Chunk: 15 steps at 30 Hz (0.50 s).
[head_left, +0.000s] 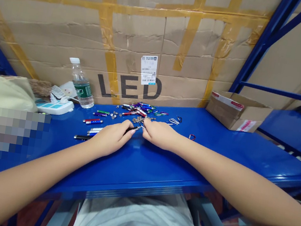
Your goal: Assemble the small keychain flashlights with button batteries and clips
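Observation:
My left hand (114, 136) is closed round a slim black penlight (131, 129), its tip pointing right. Close beside it, my right hand (159, 134) pinches a small metal piece at the penlight's end; its exact kind is too small to make out. Just beyond my fingers lies a heap of small round metal parts (139, 119). Behind that is a pile of coloured penlights (139, 109). More penlights lie left of my left hand, including a blue one (94, 121) and a black one (82, 138). Right of the pile are a silver carabiner (173, 121) and a red carabiner (191, 137).
An open cardboard box (223, 114) stands at the back right of the blue table (153, 170). At the back left are a water bottle (83, 87), a power strip (56, 107) and a pale bag (3, 96). A large taped cardboard sheet (131, 49) rises behind the table.

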Each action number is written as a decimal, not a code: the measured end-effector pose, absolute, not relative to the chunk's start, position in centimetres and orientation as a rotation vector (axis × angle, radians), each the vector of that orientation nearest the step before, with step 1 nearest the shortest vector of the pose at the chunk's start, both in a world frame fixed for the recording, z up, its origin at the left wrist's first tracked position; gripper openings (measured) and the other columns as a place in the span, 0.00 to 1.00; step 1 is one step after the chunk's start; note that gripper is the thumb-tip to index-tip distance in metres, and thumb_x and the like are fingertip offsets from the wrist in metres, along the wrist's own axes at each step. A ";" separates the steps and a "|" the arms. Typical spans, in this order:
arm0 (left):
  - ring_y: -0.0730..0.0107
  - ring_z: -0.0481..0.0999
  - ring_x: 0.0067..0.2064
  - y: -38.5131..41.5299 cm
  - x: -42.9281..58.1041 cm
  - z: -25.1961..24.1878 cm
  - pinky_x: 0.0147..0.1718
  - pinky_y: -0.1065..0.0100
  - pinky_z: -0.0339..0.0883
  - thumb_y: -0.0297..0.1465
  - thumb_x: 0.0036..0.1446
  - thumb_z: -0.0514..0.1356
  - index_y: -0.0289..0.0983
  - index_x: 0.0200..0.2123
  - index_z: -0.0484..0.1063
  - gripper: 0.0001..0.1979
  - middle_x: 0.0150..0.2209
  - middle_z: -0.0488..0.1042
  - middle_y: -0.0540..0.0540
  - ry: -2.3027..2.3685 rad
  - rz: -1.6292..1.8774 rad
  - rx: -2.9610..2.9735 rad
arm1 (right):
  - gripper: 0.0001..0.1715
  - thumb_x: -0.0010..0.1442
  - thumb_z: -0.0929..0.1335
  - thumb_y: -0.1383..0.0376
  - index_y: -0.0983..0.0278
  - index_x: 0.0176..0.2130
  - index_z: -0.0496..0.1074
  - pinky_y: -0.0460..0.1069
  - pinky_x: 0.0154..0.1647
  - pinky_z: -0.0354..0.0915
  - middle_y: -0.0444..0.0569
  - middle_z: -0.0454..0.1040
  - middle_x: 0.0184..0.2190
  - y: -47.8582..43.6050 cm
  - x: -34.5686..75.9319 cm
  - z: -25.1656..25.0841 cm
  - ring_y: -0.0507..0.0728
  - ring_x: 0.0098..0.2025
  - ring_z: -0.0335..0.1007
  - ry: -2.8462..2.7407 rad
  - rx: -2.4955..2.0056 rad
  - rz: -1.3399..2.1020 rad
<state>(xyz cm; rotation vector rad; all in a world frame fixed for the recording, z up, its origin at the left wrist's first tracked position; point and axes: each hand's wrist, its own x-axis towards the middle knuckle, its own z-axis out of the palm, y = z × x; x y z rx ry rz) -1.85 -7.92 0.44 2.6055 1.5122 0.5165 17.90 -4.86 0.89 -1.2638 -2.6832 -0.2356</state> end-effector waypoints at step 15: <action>0.56 0.76 0.36 -7.7 -2.1 0.4 0.35 0.61 0.65 0.43 0.65 0.43 0.39 0.41 0.62 0.16 0.35 0.75 0.44 1.543 0.536 2.617 | 0.18 0.65 0.53 0.60 0.66 0.45 0.63 0.51 0.31 0.58 0.57 0.76 0.39 -5.2 18.3 1.1 0.63 0.38 0.74 -2.673 -1.296 -0.123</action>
